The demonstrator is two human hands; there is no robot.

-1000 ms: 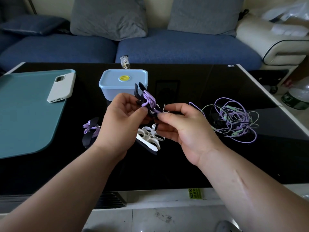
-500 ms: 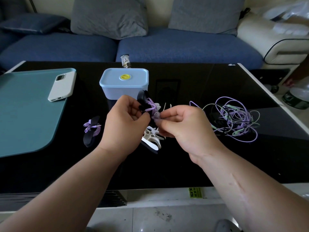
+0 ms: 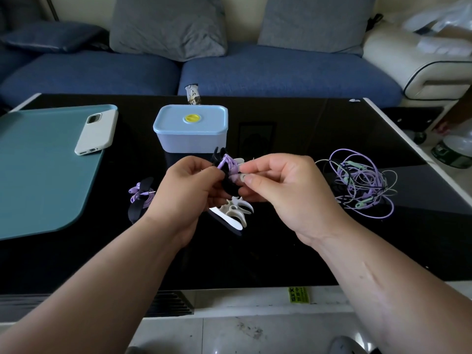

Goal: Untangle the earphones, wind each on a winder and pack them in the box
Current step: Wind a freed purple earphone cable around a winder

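One wound black plastic winder lies centre-left; left hand grips a second winder, right hand pinches its purple cord; purple-green earphone tangle, lidded pale-blue box await.

Blue sofa w/ 2 grey cushions sits behind black glass table's far edge; cream armchair by far-right corner; pale tiled floor below near edge.

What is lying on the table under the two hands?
A small pile of empty winders, white ones with a dark one at its edge. The left hand and right hand cover the pile's far part, so their number cannot be told.
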